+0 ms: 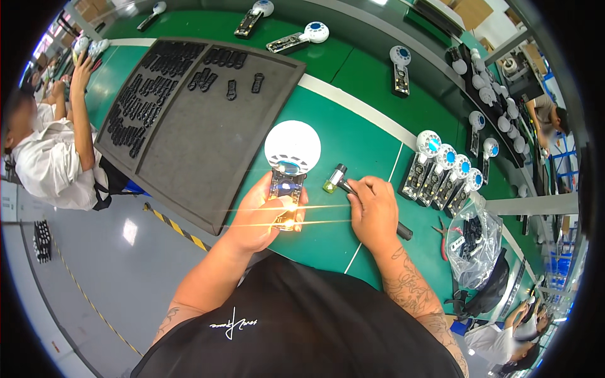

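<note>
My left hand (255,214) is closed around the open black body of a handheld device (293,148) with a round white head. Bright lights glow on the body's exposed circuit board, near my thumb. Gripped in my right hand (374,211) is a small hammer (336,177). Its head has a clear green face and a black end, and the black handle comes out below my palm. The hammer head is to the right of the device, apart from it. Several similar devices (435,173) with white heads lie in a row on the green table to my right.
A large dark tray (195,148) with black plastic parts covers the left of the table. Right of me are red-handled pliers (443,242) and a clear bag (472,255) of parts. More devices lie on the green conveyor belt (359,57) beyond. Other people sit at left and right.
</note>
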A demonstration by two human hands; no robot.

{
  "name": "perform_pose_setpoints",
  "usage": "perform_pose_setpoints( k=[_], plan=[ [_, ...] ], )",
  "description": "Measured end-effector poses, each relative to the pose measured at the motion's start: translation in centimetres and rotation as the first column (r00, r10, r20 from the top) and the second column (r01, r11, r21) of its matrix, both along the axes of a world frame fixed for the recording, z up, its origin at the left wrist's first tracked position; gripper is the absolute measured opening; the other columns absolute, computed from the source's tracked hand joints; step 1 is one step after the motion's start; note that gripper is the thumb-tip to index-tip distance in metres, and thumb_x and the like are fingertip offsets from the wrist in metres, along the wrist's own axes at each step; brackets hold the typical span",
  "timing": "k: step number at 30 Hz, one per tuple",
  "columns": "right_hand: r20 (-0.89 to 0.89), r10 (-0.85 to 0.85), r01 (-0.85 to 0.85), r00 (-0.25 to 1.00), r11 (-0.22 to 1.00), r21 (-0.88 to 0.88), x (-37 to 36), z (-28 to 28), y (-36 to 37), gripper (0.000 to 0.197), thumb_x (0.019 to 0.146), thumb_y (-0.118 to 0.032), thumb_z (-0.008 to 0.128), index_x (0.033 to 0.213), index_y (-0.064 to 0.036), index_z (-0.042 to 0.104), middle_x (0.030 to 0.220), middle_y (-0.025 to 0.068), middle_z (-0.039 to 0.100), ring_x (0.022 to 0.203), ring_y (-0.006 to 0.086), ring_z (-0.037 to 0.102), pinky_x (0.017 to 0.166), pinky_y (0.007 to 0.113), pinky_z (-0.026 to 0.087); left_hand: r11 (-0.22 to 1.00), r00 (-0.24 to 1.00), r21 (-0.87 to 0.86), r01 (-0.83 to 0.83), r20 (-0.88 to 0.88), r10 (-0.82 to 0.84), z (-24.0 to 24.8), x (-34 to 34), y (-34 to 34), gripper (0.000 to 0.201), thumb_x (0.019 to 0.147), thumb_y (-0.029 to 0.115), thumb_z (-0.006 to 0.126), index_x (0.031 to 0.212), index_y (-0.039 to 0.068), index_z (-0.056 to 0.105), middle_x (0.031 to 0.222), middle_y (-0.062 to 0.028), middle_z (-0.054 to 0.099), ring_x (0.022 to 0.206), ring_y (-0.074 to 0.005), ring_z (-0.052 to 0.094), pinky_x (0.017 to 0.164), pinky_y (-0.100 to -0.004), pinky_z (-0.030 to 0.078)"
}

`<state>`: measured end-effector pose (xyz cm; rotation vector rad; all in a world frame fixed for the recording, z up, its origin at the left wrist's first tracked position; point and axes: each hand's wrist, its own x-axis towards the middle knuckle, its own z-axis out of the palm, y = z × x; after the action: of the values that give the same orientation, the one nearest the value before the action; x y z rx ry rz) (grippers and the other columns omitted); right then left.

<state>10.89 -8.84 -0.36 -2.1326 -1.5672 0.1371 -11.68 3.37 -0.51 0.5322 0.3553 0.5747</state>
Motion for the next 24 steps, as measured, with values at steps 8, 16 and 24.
perform_pose_setpoints(
  k=[8,16,24],
  plan=[
    [0.036,0.01,-0.009,0.999,1.0,-0.02,0.1,0.0,-0.2,0.031,0.088,-0.008,0.073,0.118,-0.0096,0.075,0.116,0.0077,0.066,0.099,0.0285,0.062,0.086,0.039,0.053,1.0,0.999,0.007,0.016,-0.035,-0.016,-0.2,0.7,0.4,0.052,0.095,0.006,0.053,0.146,-0.003,0.044,0.115,-0.0214,0.062,0.083,-0.0253,0.064,0.068,-0.0343,0.054],
    [0.043,0.02,-0.019,0.999,1.0,-0.018,0.5,-0.2,-0.1,0.03,0.088,-0.009,0.072,0.118,-0.0092,0.074,0.116,0.0076,0.066,0.101,0.0291,0.062,0.087,0.038,0.053,0.999,0.998,0.035,0.009,-0.067,-0.007,-0.3,0.7,0.5,0.052,0.095,0.005,0.053,0.145,-0.004,0.044,0.115,-0.0207,0.063,0.082,-0.025,0.064,0.068,-0.0337,0.054],
    [0.026,0.002,-0.002,1.0,1.0,0.003,1.2,-0.6,-0.2,0.03,0.088,-0.011,0.073,0.117,-0.0093,0.074,0.116,0.0069,0.066,0.101,0.0294,0.062,0.088,0.039,0.053,0.996,0.988,0.078,0.051,-0.152,-0.038,0.3,1.4,1.1,0.043,0.098,0.004,0.057,0.14,0.0,0.049,0.115,-0.0166,0.065,0.089,-0.0203,0.065,0.073,-0.0301,0.054]
  ],
)
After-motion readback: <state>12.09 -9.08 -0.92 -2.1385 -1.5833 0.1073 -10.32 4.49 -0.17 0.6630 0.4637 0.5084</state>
